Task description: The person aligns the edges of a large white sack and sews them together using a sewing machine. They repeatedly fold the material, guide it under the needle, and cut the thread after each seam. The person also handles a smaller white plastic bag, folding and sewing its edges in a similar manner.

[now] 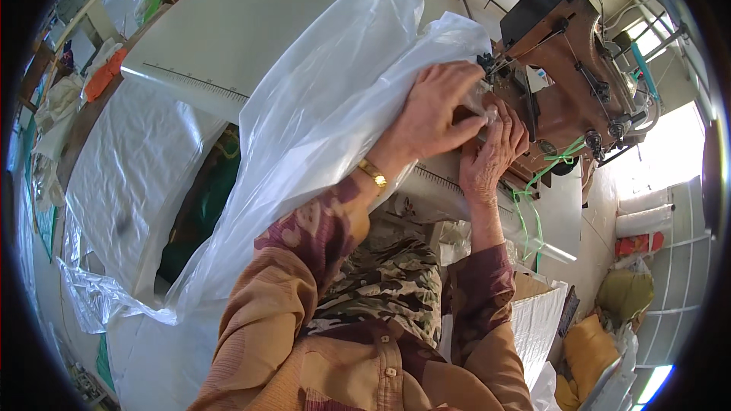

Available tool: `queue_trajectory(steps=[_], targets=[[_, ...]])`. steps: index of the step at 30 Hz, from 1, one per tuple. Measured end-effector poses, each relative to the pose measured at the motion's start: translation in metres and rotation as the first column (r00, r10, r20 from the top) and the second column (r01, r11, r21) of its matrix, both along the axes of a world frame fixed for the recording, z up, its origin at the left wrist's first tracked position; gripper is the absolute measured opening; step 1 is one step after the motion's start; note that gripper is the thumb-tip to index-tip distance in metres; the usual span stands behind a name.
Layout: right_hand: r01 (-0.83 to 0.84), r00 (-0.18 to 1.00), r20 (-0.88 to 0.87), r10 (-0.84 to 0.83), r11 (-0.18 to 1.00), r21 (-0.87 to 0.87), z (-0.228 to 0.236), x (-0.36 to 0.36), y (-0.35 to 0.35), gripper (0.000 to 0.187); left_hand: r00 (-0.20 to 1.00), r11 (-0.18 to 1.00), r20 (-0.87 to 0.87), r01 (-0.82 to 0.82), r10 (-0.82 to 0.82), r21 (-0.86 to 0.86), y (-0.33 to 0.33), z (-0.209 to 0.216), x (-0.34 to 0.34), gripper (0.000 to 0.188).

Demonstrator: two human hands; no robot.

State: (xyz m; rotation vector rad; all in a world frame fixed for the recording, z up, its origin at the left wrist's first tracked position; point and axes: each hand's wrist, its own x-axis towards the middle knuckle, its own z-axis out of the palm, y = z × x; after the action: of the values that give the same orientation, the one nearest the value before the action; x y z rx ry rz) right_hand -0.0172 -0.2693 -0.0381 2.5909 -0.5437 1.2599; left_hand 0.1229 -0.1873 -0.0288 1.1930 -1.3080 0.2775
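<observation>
A translucent white plastic sheet (327, 68) runs in long folds across the table, its gathered edge reaching the head of a brown sewing machine (567, 80). My left hand (438, 110) lies over that edge close to the needle area, its fingers bent around the plastic and its thumb toward the other hand. Just to its right, my right hand (495, 144) pinches a bunched bit of the sheet between curled fingers. The needle itself is hidden behind the hands and machine parts.
The pale work table (228, 15) has a ruler strip (190, 80) along its edge. Green twine (525, 198) hangs from the machine's front. More plastic sheeting (137, 183) drapes at the left. Filled sacks (590, 350) and a white-lined cardboard box (537, 320) are at the lower right.
</observation>
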Motion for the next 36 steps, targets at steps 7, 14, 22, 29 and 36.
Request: queue_trajectory(steps=[7, 14, 22, 29, 36], targets=[[0.046, 0.999, 0.015, -0.046, 0.999, 0.002, 0.000, 0.002, 0.002, 0.043, 0.956, 0.976, -0.291, 0.045, 0.020, 0.214, -0.051, 0.058, 0.057, 0.027], [0.052, 0.999, -0.006, -0.052, 0.998, 0.036, 0.003, 0.001, 0.003, 0.041, 0.940, 0.867, 0.339, -0.196, 0.033, 0.459, -0.111, 0.050, 0.093, 0.019], [0.036, 0.999, -0.013, -0.035, 0.996, 0.084, 0.004, 0.000, 0.004, 0.043, 0.962, 0.841, -0.199, 0.263, -0.188, 0.474, -0.126, 0.033, 0.119, 0.022], [0.036, 0.999, -0.019, -0.035, 0.996, 0.087, 0.003, -0.001, 0.002, 0.041, 0.919, 0.773, -0.242, 0.394, -0.312, 0.497, -0.121, 0.033, 0.128, 0.024], [0.047, 0.999, -0.021, -0.046, 0.996, 0.070, 0.003, -0.002, 0.002, 0.041, 0.942, 0.777, -0.187, 0.335, -0.278, 0.532, -0.105, 0.040, 0.126, 0.024]])
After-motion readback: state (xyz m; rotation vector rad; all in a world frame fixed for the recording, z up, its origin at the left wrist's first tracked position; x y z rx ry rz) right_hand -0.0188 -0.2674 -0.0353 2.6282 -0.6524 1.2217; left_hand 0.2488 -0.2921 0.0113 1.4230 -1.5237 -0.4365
